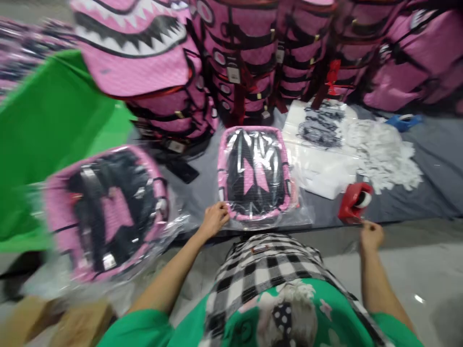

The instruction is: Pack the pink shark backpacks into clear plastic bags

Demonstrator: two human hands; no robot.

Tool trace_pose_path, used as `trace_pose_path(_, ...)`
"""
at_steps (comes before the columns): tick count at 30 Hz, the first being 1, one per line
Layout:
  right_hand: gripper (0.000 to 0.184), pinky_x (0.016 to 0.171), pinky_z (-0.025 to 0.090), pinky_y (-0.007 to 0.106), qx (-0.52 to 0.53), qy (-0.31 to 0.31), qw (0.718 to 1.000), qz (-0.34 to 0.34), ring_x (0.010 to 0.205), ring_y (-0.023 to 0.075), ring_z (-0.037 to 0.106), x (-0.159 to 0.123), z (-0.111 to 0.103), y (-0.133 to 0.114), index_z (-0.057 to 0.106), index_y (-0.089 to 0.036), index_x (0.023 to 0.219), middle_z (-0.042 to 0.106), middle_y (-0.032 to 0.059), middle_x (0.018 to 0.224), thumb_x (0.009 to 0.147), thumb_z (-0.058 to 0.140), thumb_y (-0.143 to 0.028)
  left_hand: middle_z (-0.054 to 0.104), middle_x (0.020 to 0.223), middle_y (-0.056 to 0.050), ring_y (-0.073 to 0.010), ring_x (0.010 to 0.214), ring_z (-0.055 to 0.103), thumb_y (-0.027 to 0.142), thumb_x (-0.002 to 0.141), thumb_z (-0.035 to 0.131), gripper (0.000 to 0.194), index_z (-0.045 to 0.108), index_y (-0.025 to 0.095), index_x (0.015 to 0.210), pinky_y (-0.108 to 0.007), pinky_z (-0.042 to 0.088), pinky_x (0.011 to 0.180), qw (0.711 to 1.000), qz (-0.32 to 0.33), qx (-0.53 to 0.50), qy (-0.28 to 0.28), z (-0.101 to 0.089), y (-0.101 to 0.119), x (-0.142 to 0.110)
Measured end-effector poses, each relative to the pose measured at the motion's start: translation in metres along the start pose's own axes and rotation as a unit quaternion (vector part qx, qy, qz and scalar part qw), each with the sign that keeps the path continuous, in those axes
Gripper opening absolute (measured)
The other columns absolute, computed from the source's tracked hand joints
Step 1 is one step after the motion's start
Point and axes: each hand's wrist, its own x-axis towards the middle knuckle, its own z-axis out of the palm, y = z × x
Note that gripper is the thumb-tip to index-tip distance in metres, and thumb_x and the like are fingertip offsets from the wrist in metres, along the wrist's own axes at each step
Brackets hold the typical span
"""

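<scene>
A pink and black backpack (pixel 237 195) in a clear plastic bag (pixel 302 217) lies flat on the grey-covered table (pixel 441 188) in front of me. My left hand (pixel 216 218) is closed, its fingertips pinching the plastic at the near left corner of that bag. To the right, a red tape dispenser (pixel 345 205) with a white-cored roll stands near the table's front edge. My right hand (pixel 372 235) is closed at the dispenser's near end, fingertips together on what looks like the end of the tape. The tape itself is barely visible.
Another bagged pink backpack (pixel 60 202) lies at the left. Stacked pink backpacks (pixel 249 62) line the back. White tags (pixel 383 149), dark cords (pixel 321 126), white plastic bags (pixel 321 180) and a blue tool (pixel 403 122) lie at the right. A green sheet (pixel 36 130) is far left.
</scene>
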Motion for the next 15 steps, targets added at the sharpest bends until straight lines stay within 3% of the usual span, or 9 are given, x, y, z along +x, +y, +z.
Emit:
trace_pose_path(4,0.035,0.045,0.035,0.024,0.111,-0.066,0.983,0.128,0.045,0.0125,0.040,-0.035,0.008,0.001,0.037,-0.024,0.064,0.040,-0.0060,0.048,0.079,0.061,-0.044,0.064,0.097,-0.008,-0.0263,0.089,0.062,0.049,0.081,0.051,0.034,0.072,0.024,0.075,-0.039,0.047,0.083,0.999,0.022,-0.001,0.028,0.012,-0.025,0.004)
trace_pose_path(7,0.044,0.043,0.029,0.020,0.215,-0.151,0.952,0.155,0.044,0.0091,0.029,-0.049,0.028,-0.009,0.027,-0.023,0.064,0.028,-0.0094,0.050,0.085,0.063,-0.037,0.065,0.098,-0.008,-0.0290,0.092,0.063,0.056,0.078,0.051,0.038,0.073,0.025,0.073,-0.041,0.048,0.083,0.999,0.025,-0.009,0.031,0.019,-0.039,0.013)
trace_pose_path(9,0.043,0.043,0.029,0.019,0.273,-0.230,0.920,0.160,0.045,0.0088,0.028,-0.067,0.040,-0.027,0.030,-0.022,0.066,0.026,-0.0090,0.053,0.089,0.063,-0.037,0.065,0.098,-0.009,-0.0286,0.091,0.063,0.055,0.078,0.051,0.039,0.073,0.024,0.073,-0.040,0.049,0.083,0.999,0.030,-0.018,0.018,0.017,-0.036,0.013)
trace_pose_path(12,0.043,0.044,0.025,0.019,0.325,-0.408,0.842,0.137,0.047,0.0089,0.024,-0.106,0.059,-0.066,0.039,-0.023,0.072,0.026,-0.0092,0.056,0.089,0.068,-0.049,0.064,0.099,-0.010,-0.0271,0.094,0.063,0.048,0.084,0.049,0.037,0.072,0.021,0.073,-0.040,0.048,0.089,0.999,0.045,-0.022,-0.013,0.006,-0.017,0.006)
trace_pose_path(15,0.048,0.048,0.022,0.021,0.261,-0.625,0.736,0.001,0.050,0.0089,0.023,-0.145,0.085,-0.112,0.043,-0.023,0.077,0.030,-0.0092,0.057,0.084,0.071,-0.061,0.061,0.111,-0.012,-0.0263,0.106,0.060,0.033,0.089,0.048,0.031,0.071,0.017,0.074,-0.041,0.045,0.097,0.998,0.050,-0.015,-0.043,-0.001,-0.003,0.004)
